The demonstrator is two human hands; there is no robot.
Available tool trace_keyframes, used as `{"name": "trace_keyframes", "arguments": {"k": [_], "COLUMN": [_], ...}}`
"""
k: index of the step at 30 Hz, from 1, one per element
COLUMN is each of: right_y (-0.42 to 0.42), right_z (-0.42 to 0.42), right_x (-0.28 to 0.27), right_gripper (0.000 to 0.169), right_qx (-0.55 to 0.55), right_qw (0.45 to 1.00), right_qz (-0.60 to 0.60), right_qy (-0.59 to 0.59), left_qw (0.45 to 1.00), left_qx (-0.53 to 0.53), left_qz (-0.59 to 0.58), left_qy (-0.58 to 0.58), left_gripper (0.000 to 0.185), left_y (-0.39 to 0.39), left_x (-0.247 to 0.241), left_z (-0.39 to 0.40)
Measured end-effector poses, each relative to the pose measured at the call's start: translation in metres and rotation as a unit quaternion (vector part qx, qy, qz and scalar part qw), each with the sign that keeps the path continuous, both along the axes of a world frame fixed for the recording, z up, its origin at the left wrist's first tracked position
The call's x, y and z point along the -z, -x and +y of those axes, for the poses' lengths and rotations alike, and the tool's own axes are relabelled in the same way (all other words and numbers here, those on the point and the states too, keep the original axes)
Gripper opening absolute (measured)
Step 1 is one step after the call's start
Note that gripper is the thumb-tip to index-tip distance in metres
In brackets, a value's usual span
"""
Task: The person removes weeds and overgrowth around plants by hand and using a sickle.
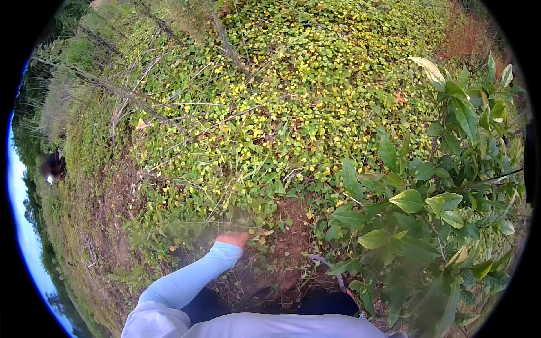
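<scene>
My left hand (234,239), below a light blue sleeve (192,270), reaches into low weeds (262,236) beside a strip of bare reddish soil (291,232). Its fingertips touch leaves and stems, but blur hides whether they grip any. On the other side of the soil, a sickle's curved blade (339,276) slants down towards my right hand (351,295). Only a small part of that hand shows at the sickle's lower end, closed around it; leaves cover the rest. Cut or pulled stems (274,291) lie on the ground between my dark-trousered knees (327,302).
A leafy shrub (408,200) crowds my right side. Dense yellow-green ground cover (321,101) spreads up the slope ahead. Dry woody stalks (139,101) lean across the upper left. Farther off to the left, another person (55,164) is low among the plants.
</scene>
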State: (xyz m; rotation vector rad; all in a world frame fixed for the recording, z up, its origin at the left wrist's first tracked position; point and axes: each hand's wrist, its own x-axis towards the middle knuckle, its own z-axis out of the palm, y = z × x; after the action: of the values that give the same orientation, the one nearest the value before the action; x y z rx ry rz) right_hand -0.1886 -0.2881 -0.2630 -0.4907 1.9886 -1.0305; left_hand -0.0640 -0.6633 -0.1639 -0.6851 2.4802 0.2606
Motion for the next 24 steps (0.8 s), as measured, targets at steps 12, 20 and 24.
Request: {"name": "trace_keyframes", "arguments": {"k": [12, 20, 24], "right_y": [0.039, 0.063, 0.048], "right_z": [-0.063, -0.184, -0.161], "right_x": [0.011, 0.024, 0.023], "right_gripper": [0.046, 0.047, 0.048], "right_qx": [0.037, 0.014, -0.025], "right_qw": [0.996, 0.983, 0.993], "right_qz": [0.013, 0.062, 0.052], "right_qy": [0.079, 0.174, 0.098], "left_qw": [0.968, 0.989, 0.998], "left_qx": [-0.223, -0.124, -0.024], "left_qz": [0.014, 0.057, 0.032], "left_qy": [0.111, 0.055, 0.047], "left_gripper": [0.061, 0.016, 0.014], "left_y": [0.115, 0.097, 0.090], "left_x": [0.078, 0.074, 0.052], "left_z": [-0.021, -0.048, -0.045]}}
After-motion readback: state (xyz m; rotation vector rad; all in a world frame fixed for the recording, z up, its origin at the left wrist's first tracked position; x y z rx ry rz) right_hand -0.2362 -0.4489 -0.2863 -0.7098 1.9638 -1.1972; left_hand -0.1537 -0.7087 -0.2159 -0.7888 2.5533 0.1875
